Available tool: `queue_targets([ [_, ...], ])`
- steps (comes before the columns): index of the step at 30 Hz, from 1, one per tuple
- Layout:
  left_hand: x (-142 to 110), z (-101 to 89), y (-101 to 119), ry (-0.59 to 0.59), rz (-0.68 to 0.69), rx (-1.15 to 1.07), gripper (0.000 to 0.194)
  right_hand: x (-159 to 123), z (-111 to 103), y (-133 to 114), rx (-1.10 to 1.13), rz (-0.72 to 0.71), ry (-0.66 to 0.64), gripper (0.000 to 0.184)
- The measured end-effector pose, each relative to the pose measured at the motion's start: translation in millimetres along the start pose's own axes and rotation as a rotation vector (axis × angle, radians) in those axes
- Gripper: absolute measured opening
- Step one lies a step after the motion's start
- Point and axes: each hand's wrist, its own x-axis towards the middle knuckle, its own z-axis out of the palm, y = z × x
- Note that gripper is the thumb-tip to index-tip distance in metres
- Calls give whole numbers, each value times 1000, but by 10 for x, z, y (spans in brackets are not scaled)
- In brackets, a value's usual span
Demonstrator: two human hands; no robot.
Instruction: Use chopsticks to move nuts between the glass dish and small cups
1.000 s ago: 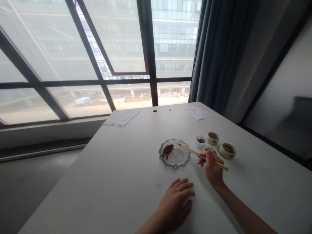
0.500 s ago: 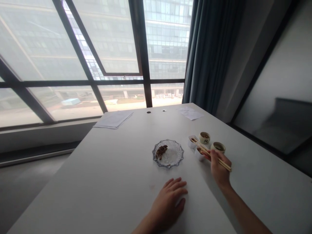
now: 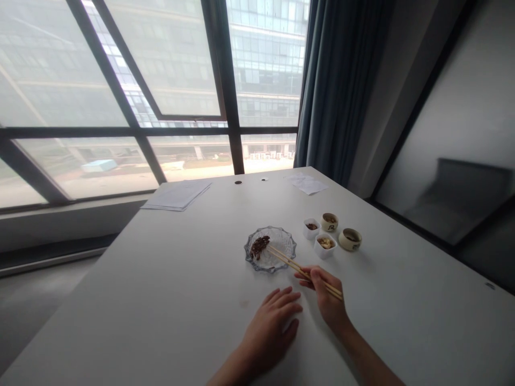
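Two slim chopsticks at the edge of a dark pile

The pair of chopsticks (image 3: 290, 262) sits in the right hand (image 3: 329, 304), its fingers clamped around the rear part, the butt ends lying across the hand. The tips reach over the scalloped glass plate (image 3: 285, 242), just beside a heap of dark brown pieces (image 3: 259, 246); whether they touch a piece or the glass, I cannot tell. The left hand (image 3: 273, 324) rests palm down on the white tabletop (image 3: 161, 300) near the plate, fingers a little spread and holding nothing.

By their look, the sticks are wood or bamboo: light, stiff, well held toward the back, where a small finger movement becomes a wide one at the tips. The pieces seem small, slender and dry, so probably light and inclined to roll or slip; a pinch across the middle of one, from the heap's near edge, should be steadiest. Too hard a squeeze might snap or shoot it away. The plate looks smooth, rigid and breakable, best taken by opposite sides of its rim.
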Motion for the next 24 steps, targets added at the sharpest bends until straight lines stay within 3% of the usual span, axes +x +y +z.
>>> queue_targets([
  [14, 1, -3, -1, 21, 15, -4, 36, 64, 76, 187, -48, -9, 65, 37],
  [24, -7, -24, 12, -1, -12, -5, 40, 418, 301, 198, -3, -12, 130, 41],
])
